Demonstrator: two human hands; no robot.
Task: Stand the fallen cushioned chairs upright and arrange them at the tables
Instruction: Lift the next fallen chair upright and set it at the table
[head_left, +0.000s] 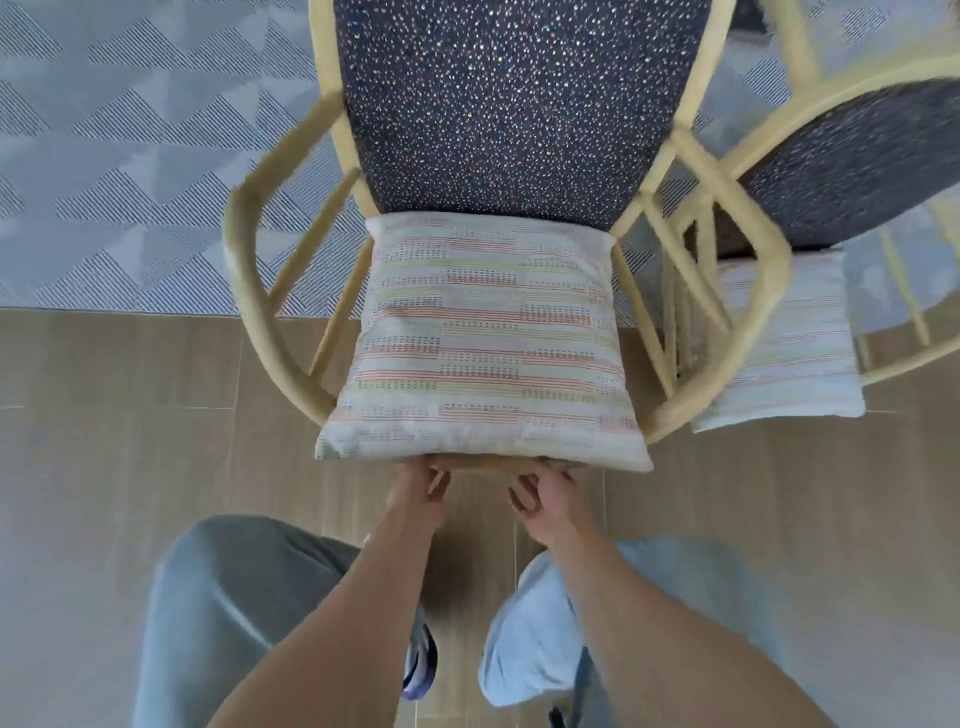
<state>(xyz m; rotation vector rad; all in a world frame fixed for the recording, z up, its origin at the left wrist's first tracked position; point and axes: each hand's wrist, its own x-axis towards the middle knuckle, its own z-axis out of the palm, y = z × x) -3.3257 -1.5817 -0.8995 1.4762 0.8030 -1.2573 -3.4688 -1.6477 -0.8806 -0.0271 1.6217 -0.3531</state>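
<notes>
We have the chair (498, 171) upright before us, beside 1 more. Our left hand (423, 491) and right hand (540, 493) curl under its front seat rail. Stiff frame, light enough; the loose cushion (483, 338) may slide.

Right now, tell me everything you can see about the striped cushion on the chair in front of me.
The cushion is square, pale fabric with thin orange, yellow and dark dotted stripes. It lies flat on the seat of the near chair, a pale yellow wooden frame with curved arms, its back edge against the dark speckled backrest. Its front edge overhangs the seat rim, where the left hand and right hand curl round the rim just below it.
</notes>
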